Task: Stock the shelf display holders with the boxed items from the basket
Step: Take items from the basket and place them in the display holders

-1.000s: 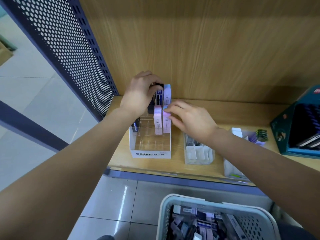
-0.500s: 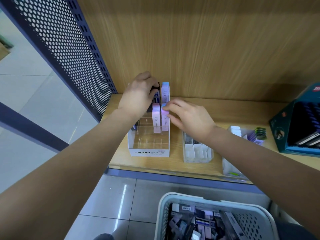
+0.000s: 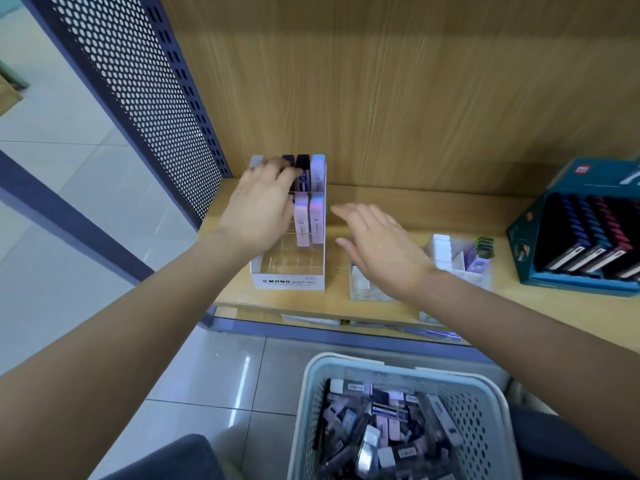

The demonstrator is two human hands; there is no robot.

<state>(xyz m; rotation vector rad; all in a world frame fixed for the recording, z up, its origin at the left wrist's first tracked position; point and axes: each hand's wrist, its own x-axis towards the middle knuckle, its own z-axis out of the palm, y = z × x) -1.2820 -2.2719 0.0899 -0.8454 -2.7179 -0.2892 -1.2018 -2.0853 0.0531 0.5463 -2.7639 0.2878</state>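
Change: the right hand [image 3: 381,247] has come off the pastel boxes [image 3: 309,220] in the second row and drawn back rightward (a moment ago its fingertips were seating one there).
Meaning: we judge that box placed; the MONO display holder [image 3: 289,282] still has bare front rows, so another fetch looks due.
Right hand: hovers over the shelf [image 3: 398,202] just beside the holder, grip slack, fingers spread, holding nothing.
Left hand [image 3: 259,209]: reaches over the holder, fingers against the dark boxes [image 3: 303,168] at the back; blur hides whether its grip pinches one.
Stock: boxed items lie heaped in the basket [image 3: 346,362] below the shelf.
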